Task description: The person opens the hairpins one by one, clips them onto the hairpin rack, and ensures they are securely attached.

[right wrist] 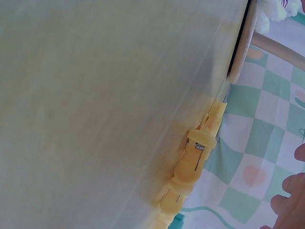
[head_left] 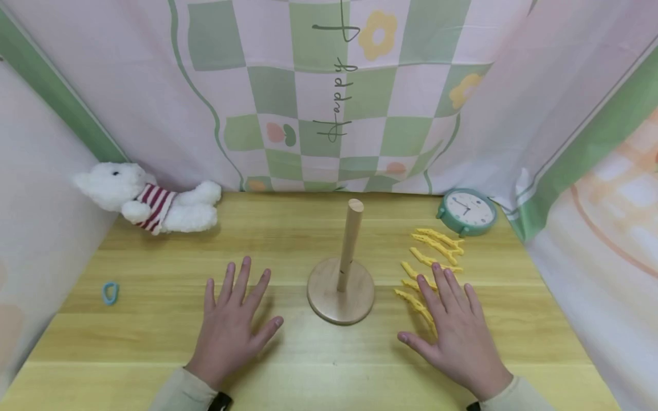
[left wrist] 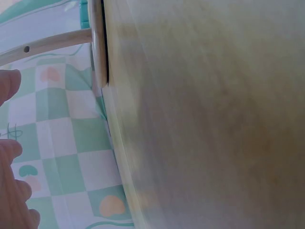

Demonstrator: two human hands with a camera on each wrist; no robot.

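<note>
My left hand (head_left: 229, 328) is spread flat over the near left of the table, fingers straight and nothing held. To the right, my right hand (head_left: 459, 333) is also spread and holds nothing; its fingers overlap several yellow branch-shaped pieces (head_left: 418, 306) in the head view. Between the hands stands a wooden post on a round base (head_left: 320, 292), upright, with its shaft bare. The left wrist view shows the post (left wrist: 57, 42) side-on, with a small dark hole, and left-hand fingertips at the edge. A yellow piece (right wrist: 188, 169) lies on the table in the right wrist view.
At the back left a white plush toy (head_left: 192, 214) in a striped top lies on its back. A small blue ring (head_left: 110, 293) is at the far left. A green round clock (head_left: 469, 210) stands at the back right. Checkered fabric (head_left: 319, 85) hangs behind the table (head_left: 164, 337).
</note>
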